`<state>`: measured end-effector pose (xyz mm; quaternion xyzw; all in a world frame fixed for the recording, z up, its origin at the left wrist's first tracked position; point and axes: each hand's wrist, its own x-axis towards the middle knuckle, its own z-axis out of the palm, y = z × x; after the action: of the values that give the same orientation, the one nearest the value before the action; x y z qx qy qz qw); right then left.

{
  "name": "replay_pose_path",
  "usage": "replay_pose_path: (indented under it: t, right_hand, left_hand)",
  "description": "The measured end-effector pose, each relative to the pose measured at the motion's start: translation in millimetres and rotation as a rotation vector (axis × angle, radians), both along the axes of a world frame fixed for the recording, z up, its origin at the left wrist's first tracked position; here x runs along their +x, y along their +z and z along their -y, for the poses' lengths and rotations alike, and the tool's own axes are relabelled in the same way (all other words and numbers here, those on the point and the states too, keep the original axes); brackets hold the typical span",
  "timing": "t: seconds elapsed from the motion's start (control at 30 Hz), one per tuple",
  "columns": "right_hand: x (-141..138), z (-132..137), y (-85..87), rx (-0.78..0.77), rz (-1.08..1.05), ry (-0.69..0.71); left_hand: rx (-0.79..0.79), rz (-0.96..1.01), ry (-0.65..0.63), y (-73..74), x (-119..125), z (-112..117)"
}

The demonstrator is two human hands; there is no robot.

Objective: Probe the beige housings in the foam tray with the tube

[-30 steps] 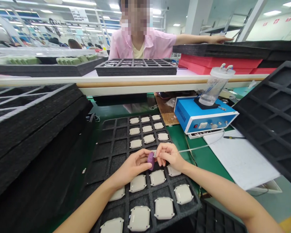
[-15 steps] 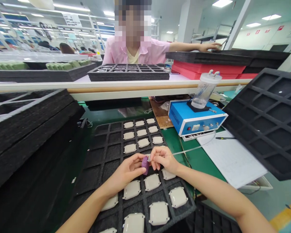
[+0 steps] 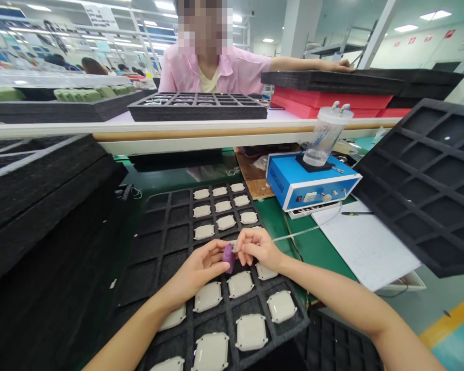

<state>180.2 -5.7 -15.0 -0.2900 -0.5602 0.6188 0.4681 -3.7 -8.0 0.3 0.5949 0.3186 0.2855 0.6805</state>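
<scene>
My left hand point(image 3: 201, 268) pinches a small purple part point(image 3: 228, 259) between thumb and fingers, tilted on edge. My right hand point(image 3: 261, 250) is closed around the end of a thin clear tube point(image 3: 296, 233), its pale tip touching or just beside the top of the purple part. The fingers cover most of that tip. Both hands hover over a black foam tray point(image 3: 137, 281) divided into compartments. Cream watch-case-shaped pieces point(image 3: 241, 284) lie in its middle and right columns and in some near-left pockets.
The tube runs to a blue dispenser box point(image 3: 305, 180) with a clear canister point(image 3: 325, 135) on top. A white board point(image 3: 367, 247) with a pen lies at right, beneath a tilted black tray point(image 3: 429, 180). Stacked black trays point(image 3: 42, 206) stand left. A co-worker point(image 3: 212, 72) sits behind the shelf point(image 3: 201, 135).
The whole view has shifted slightly, so everything sits a little higher and further left. My hands keep the same hold on the purple part and tube. The co-worker's outstretched hand looks lower on the stack.
</scene>
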Motion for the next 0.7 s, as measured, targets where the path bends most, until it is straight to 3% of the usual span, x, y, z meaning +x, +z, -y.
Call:
replay_pose_path:
  t: [0.7]
  right_hand:
    - [1.3,-0.2,-0.3,0.027,-0.005,0.01]
  left_hand:
    - [0.008,-0.031,-0.016,-1.6,-1.2,-1.0]
